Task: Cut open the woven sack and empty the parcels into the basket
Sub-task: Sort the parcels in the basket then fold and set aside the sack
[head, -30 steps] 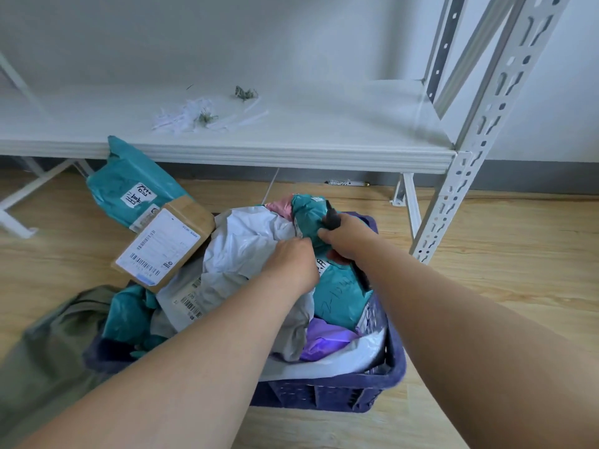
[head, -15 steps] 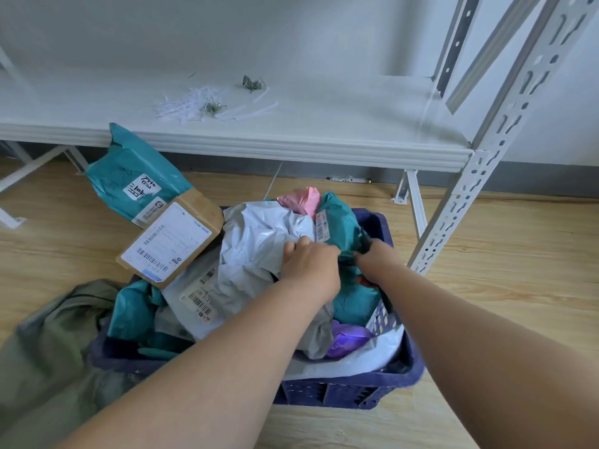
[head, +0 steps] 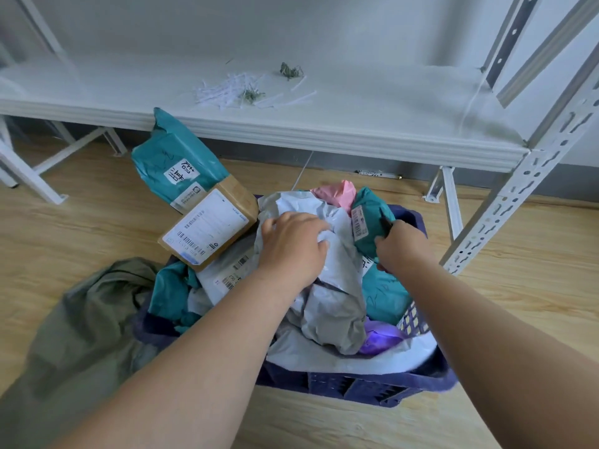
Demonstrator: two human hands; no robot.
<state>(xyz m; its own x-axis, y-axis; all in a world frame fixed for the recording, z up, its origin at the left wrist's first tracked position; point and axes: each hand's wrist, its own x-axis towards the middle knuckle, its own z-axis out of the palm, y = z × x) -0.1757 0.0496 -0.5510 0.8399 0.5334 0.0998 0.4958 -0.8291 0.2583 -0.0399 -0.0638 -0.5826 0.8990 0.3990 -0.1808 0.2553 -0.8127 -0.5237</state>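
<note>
Blue basket (head: pixel 382 385) before us on the floor, heaped with parcels. Our left hand (head: pixel 291 247) presses spread on a grey parcel (head: pixel 334 299); our right hand (head: pixel 402 246) grips a teal parcel (head: pixel 369 222). Green sack (head: pixel 81 325) lies left.

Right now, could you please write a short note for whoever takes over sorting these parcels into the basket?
Left hand: fingers spread on the crumpled grey mailer atop the pile.
Right hand: grips a teal parcel at the basket's far right; a dark item shows in that grip, unclear what.
Blue basket: heaped full. The cardboard box and a second teal parcel perch on its far-left side.
Olive sack: lies slack on the floor, left of the basket.
Done: sack looks emptied.
Left: settle the overflowing parcels.
</note>
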